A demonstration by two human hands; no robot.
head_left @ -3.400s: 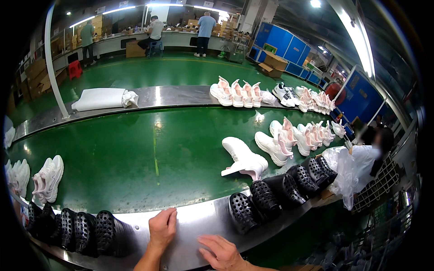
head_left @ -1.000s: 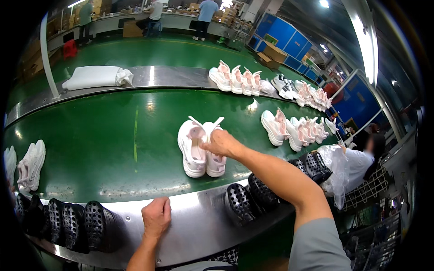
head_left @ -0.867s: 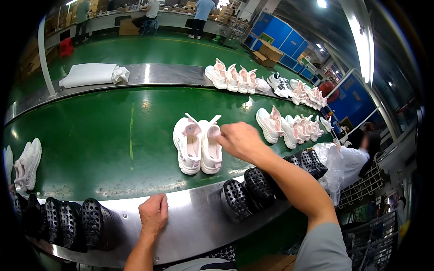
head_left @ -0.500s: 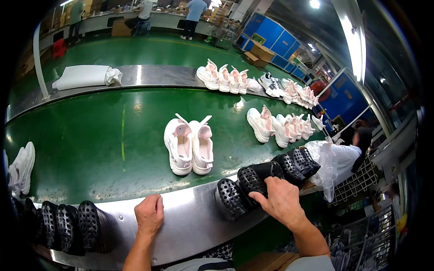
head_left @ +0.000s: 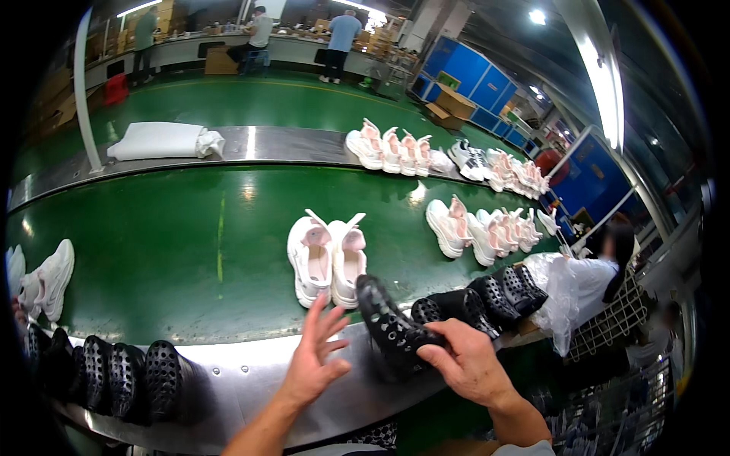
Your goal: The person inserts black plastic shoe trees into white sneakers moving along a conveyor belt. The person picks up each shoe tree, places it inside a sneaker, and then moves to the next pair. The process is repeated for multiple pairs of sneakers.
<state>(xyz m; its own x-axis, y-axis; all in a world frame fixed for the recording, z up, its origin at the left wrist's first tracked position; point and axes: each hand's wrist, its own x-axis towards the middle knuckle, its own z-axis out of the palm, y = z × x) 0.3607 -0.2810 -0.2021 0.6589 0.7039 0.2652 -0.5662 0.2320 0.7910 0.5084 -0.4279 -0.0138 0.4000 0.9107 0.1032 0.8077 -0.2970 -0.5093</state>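
Observation:
My right hand [head_left: 473, 360] grips a black perforated shoe last [head_left: 388, 323] near one end and holds it raised and tilted above the metal ledge [head_left: 266, 365]. My left hand [head_left: 315, 356] reaches up beside it, fingers spread, with nothing in it. Just beyond both hands, a pair of white sneakers with pink linings, a left one [head_left: 310, 262] and a right one [head_left: 348, 264], stands on the green belt, tongues pulled up. The raised last overlaps the lower edge of the right sneaker in view; whether they touch I cannot tell.
More black lasts [head_left: 498, 298] line the ledge at right, and others [head_left: 162, 380] at left. White sneakers stand on the belt at right [head_left: 487, 232] and at far left [head_left: 47, 285]. Beyond, a metal shelf carries a white roll [head_left: 163, 141] and more shoes. A person [head_left: 601, 266] is at right.
My right hand has lifted a black last off the ledge and brought it left, toward the sneakers. My left hand has opened from a fist and moved right. The view has shifted slightly.

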